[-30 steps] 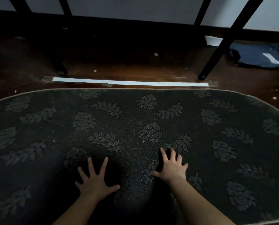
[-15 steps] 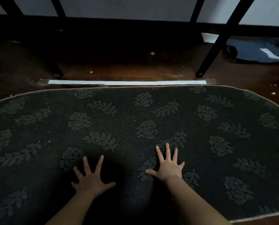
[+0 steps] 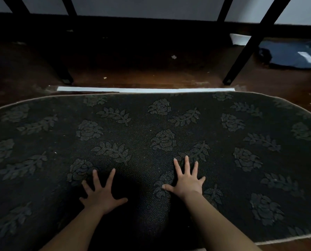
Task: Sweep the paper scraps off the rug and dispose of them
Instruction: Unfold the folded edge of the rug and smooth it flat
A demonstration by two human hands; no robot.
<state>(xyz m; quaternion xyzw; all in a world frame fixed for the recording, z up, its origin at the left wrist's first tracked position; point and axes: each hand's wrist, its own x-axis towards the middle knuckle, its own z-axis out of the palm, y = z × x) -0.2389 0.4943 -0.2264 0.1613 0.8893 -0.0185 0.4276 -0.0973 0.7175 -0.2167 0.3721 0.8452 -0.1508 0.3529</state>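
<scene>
A dark oval rug (image 3: pixel 241 127) with a rose and leaf pattern and a pale border fills most of the view. My left hand (image 3: pixel 101 193) lies flat on it near the front, fingers spread wide. My right hand (image 3: pixel 186 178) rests flat on the rug a little farther forward, fingers also spread. Neither hand holds anything. A tiny pale speck (image 3: pixel 55 152) sits on the rug at the left. Small paper scraps (image 3: pixel 174 57) lie on the brown floor beyond the rug, with another scrap (image 3: pixel 105 77) nearer the rug's far edge.
A long white strip (image 3: pixel 145 90) lies on the floor along the rug's far edge. Black furniture legs (image 3: pixel 245 51) stand beyond it on both sides. A dark blue bundle (image 3: pixel 294 55) lies at the back right, and a dark baseboard runs along the wall.
Both hands stay flat on the rug with spread fingers. The view has shifted slightly, so the rug and hands sit a little higher in the frame.
</scene>
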